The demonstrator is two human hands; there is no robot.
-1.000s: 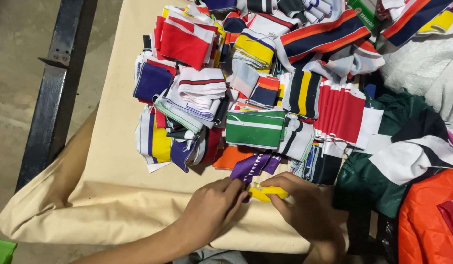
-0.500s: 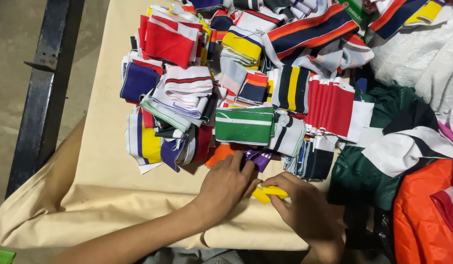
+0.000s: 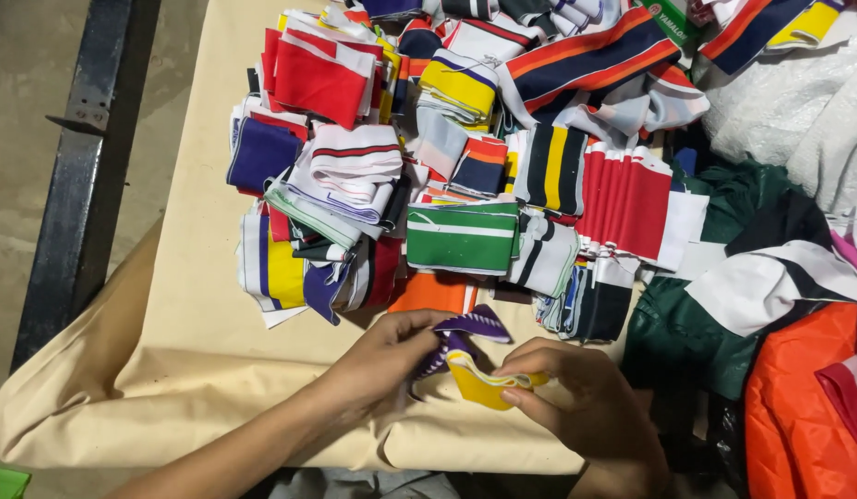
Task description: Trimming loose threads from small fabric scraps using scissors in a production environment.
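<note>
1. Left hand [image 3: 382, 356]: fingers pinched narrow on the purple end of a knitted strip [image 3: 465, 356], a purple and yellow ribbed band with white edging. The strip lies at the near edge of the work surface, at 6 o'clock from the heap of bands.
2. Right hand [image 3: 586, 397]: thumb and forefinger closed on the yellow end of the same strip, at 4 o'clock from the left hand. The two hands are near each other, with the strip bridging them.
3. Handling, as a judgement: the strip looks light, soft and limp. It curls and folds between the hands, so it should bend freely and not slip much, and nothing about it seems fragile. The ends, where both hands now pinch, appear the best places to take hold, since the middle sags.
4. Surface: a beige cloth [image 3: 207, 370] covers the table and drapes over its near edge. No box or bin is in view, and the bands lie loose on the cloth.
5. Heap: at 12 o'clock from the hands lie a green folded band [image 3: 461, 238] with white stripes, and a red pleated stack [image 3: 627, 199] at 1 o'clock. A red and white bundle [image 3: 318, 79] sits at 11 o'clock, farther off.
6. At 3 o'clock from the hands lies an orange garment [image 3: 798, 407], touching dark green fabric [image 3: 687, 333].
7. At 9 o'clock, a dark metal bar [image 3: 86, 157] runs beside the table over the concrete floor.
</note>
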